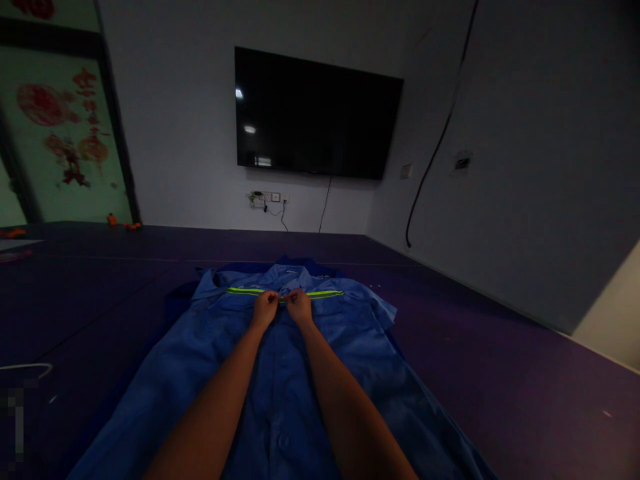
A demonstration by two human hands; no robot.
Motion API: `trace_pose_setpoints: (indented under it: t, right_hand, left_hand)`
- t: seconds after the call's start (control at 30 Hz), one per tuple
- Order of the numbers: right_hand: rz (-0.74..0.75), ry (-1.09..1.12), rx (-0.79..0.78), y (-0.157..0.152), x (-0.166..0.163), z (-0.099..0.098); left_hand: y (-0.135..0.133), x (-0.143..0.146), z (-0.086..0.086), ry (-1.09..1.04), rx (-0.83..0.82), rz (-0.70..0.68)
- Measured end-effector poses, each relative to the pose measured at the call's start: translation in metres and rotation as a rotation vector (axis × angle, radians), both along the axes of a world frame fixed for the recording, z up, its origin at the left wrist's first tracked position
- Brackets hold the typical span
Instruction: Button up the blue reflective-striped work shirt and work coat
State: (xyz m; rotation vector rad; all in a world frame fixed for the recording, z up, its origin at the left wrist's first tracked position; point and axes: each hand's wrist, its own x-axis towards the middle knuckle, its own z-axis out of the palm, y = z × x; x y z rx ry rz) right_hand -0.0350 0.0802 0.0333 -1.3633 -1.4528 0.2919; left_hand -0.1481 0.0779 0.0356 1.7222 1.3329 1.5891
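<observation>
A blue short-sleeved shirt (200, 360) lies spread out on the floor, its collar at the far end. A bright yellow-green stripe (325, 293) runs across its chest, and a button (283, 441) shows low on the front. My left hand (267, 308) pinches the shirt's front edge at the stripe, just left of the middle. Close beside it, my right hand (299, 307) is closed in a pinch on the same front opening. The fingertips nearly meet, and what exactly lies between them is too small to make out. Darker blue cloth (180, 298) shows under the shirt.
Purple floor mats (480, 353) surround the shirt. A television (315, 113) hangs on the far wall above sockets and cables (270, 198). A black cable (433, 160) runs down the right wall. Small orange objects (112, 219) lie by the glass door (60, 133) at left.
</observation>
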Motion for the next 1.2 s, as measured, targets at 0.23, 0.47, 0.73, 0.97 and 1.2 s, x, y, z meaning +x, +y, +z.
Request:
trace_pose_setpoints:
  t: [0.23, 0.47, 0.73, 0.97, 1.2]
  right_hand:
    - [0.014, 0.015, 0.001, -0.0020, -0.0003, 0.0007]
    - [0.015, -0.012, -0.010, -0.0015, -0.0005, -0.0002]
    - [-0.005, -0.044, -0.004, -0.0032, -0.0004, 0.0007]
    - [-0.020, -0.061, 0.009, -0.0063, -0.0016, 0.0027]
    - [-0.048, -0.057, -0.015, -0.0017, -0.0011, 0.0014]
  left_hand:
    - [0.0000, -0.0007, 0.0004, -0.003, -0.005, -0.018]
    - [0.0023, 0.0001, -0.0018, -0.038, -0.008, -0.034]
    - [0.0014, -0.0010, -0.0018, -0.024, 0.010, -0.040]
    - [0.0008, -0.0012, -0.0009, -0.030, 0.002, -0.037]
    - [0.0019, -0.0021, -0.0027, -0.038, -0.011, -0.061]
